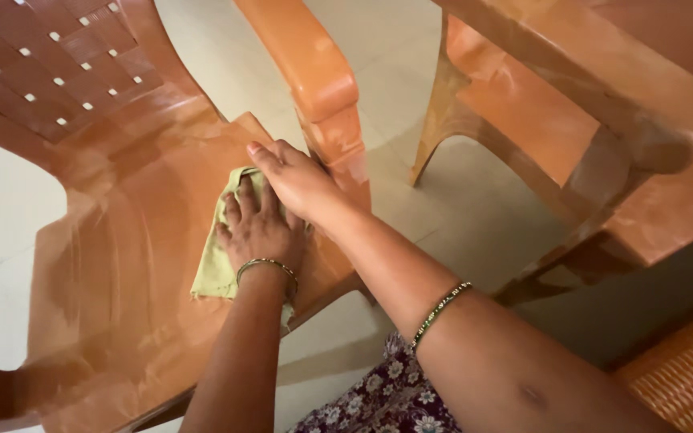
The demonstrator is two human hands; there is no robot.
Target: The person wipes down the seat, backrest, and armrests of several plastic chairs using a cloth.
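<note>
Two hands meet on the orange plastic chair (122,265): the left hand (260,228) presses flat, fingers spread, on a pale green cloth (214,269) on the seat; the right hand (298,180), open, rests over it. Cloth mostly hidden; second chair (571,120) cut off.

Green cloth (216,261) flat on chair seat (134,240).

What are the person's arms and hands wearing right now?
Both arms are bare, with no sleeves or gloves in view. The left hand has a thin gold-coloured bangle with dark beads at the wrist. The right hand belongs to an arm wearing a similar beaded bangle, sitting further up the forearm.
</note>
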